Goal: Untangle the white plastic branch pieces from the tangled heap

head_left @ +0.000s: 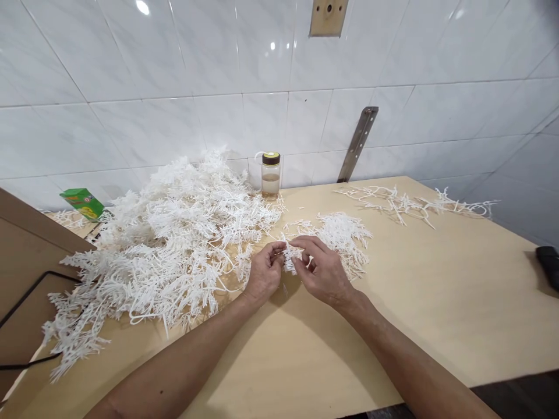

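Observation:
Between my two hands is a white branched plastic sprig [290,259] with many short, thin prongs, held just above the table. My left hand [265,270] pinches its left side between thumb and fingers. My right hand [324,270] has its thumb and bent fingers on the sprig's right side; the exact fingertip contact is partly hidden. Just behind and right of my right hand lies a loose heap of small white plastic pieces [345,233]. To the left rises a large tangled pile of similar white sprigs [183,227].
A clear bottle [271,179] with a dark lid stands near the tiled wall. Bare white stems [406,205] lie at the back right. A green box [82,203] is at the far left, beside a brown panel [30,250]. A black object [548,265] sits at the right edge.

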Demonstrator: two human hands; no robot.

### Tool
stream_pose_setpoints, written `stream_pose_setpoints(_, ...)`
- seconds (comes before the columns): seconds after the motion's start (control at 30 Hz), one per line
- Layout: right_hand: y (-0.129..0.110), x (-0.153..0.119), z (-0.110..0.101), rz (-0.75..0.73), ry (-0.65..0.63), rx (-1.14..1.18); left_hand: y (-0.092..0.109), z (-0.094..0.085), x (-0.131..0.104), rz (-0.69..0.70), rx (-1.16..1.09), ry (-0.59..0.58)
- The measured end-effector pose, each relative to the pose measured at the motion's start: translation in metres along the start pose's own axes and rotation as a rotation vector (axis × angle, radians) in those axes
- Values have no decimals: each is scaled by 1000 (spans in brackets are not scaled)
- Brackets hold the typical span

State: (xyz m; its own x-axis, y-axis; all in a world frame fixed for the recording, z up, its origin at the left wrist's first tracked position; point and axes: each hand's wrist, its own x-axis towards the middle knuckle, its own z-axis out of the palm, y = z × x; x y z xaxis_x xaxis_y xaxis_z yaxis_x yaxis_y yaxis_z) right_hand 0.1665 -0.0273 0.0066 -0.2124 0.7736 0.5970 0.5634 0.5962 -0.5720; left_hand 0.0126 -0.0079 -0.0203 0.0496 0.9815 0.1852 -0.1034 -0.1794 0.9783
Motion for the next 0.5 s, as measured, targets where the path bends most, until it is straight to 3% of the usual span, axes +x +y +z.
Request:
stream_pose_setpoints(0.1,-3,-1,1,-112,-93,8,1,0,-1,2,41,8)
stream_pose_setpoints(0.23,0,-4,3,-127,-203,-116,3,-1,-2,-66,48,59)
stream_pose_setpoints(0.37,6,-4,5,-109,-145,-224,4,-1,-1,-76,4,98)
stream_pose_setpoints(0.5,9,-2,6,-92,-59,-87,7,1,-2,-42,8,84)
